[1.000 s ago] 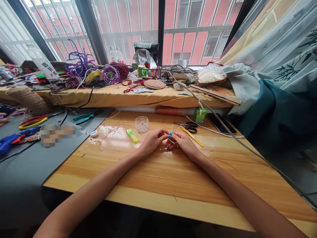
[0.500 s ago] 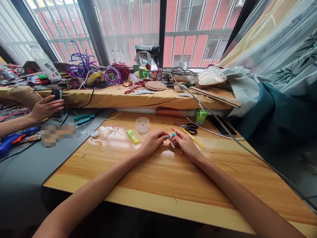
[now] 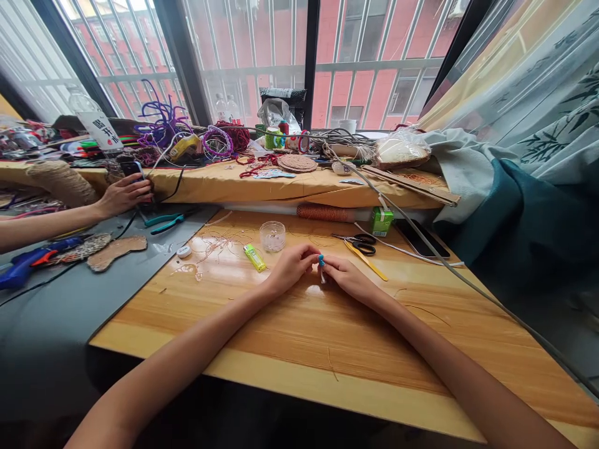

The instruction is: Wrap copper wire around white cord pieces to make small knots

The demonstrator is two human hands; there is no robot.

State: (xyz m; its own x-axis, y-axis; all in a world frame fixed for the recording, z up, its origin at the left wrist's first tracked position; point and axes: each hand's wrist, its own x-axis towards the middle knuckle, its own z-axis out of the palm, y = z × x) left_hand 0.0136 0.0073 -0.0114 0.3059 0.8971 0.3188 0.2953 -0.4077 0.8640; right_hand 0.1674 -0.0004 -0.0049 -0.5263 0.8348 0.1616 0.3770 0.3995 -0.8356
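Above the middle of the wooden table (image 3: pixel 281 337), my left hand (image 3: pixel 296 268) and my right hand (image 3: pixel 349 274) meet at the fingertips. Both are closed in a pinch around a small piece of cord (image 3: pixel 322 278), whose white end hangs below the fingers. The rest of it is hidden behind them. Left of my hands lie a yellow-green lighter (image 3: pixel 254 257) and a clear round dish (image 3: pixel 272 242) with small bits inside. Yellow tweezers (image 3: pixel 369 262) and black-handled scissors (image 3: pixel 361 243) rest beyond my right hand.
Thread scraps (image 3: pixel 219 245) lie on the left. A co-worker's hand (image 3: pixel 125 194) holds a phone (image 3: pixel 132 168) near teal pliers (image 3: pixel 163 221) and a blue glue gun (image 3: pixel 35 262). A green carton (image 3: pixel 382 221) and another phone (image 3: pixel 421 238) stand back right; a grey cable (image 3: pixel 468 277) crosses there.
My fingertips have come closer together over the cord, and its loose strands show less. The co-worker's hand and phone have moved right. The whole view has shifted slightly.
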